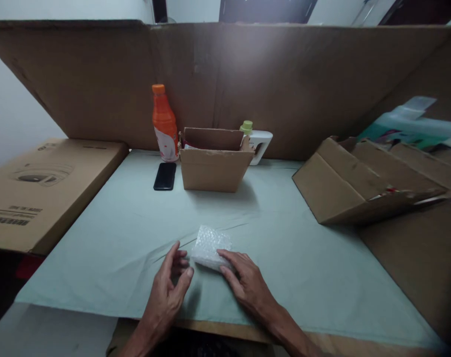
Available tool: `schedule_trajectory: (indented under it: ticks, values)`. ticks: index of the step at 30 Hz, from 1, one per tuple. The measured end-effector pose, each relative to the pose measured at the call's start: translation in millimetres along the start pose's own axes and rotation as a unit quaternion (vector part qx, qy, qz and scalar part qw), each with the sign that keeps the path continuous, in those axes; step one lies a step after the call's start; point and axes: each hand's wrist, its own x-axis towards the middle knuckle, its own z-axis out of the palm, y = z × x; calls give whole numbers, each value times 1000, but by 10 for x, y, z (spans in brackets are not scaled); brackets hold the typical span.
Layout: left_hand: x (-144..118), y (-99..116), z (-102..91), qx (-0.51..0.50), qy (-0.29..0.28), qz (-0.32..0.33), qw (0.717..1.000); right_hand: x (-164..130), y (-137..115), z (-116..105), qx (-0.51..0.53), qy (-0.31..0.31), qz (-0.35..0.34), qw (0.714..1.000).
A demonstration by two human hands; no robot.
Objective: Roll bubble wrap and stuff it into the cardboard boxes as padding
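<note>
A bubble-wrap packet (211, 243), clear and roughly rectangular, lies on the pale green cloth near the front of the table. My right hand (246, 277) has hold of its right side, with the fingers on top and the thumb along the near edge. What the wrap encloses, if anything, cannot be made out. Just left of the packet, my left hand (171, 282) is open and empty, its fingers apart and thumb stretched out, not touching the wrap.
An open cardboard box (212, 169) stands at the back, between an orange bottle (164, 124) and a white jug (261, 145). A black phone (165, 176) lies before the bottle. Tilted cartons (340, 183) flank the right side; a flat carton (54, 188) flanks the left.
</note>
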Motion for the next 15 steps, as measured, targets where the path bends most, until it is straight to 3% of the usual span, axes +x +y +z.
schedule_trajectory:
  ticks: [2,4,7,11,15]
  values:
    - [-103,50,55,-145,-36,-97,984,-14,-75,-4,94,-9,91,991]
    - [-134,112,132,-234,-57,-147,959,-37,-169,-7,166,-40,146,974]
    - [-93,196,221,-278,-31,-163,946,-70,-231,-40,156,-55,119,979]
    - [-75,221,239,-169,-47,-95,980,-81,-140,-180,72,5,78,994]
    - [-104,154,223,-19,-109,20,994,-9,-118,-290,158,-71,75,982]
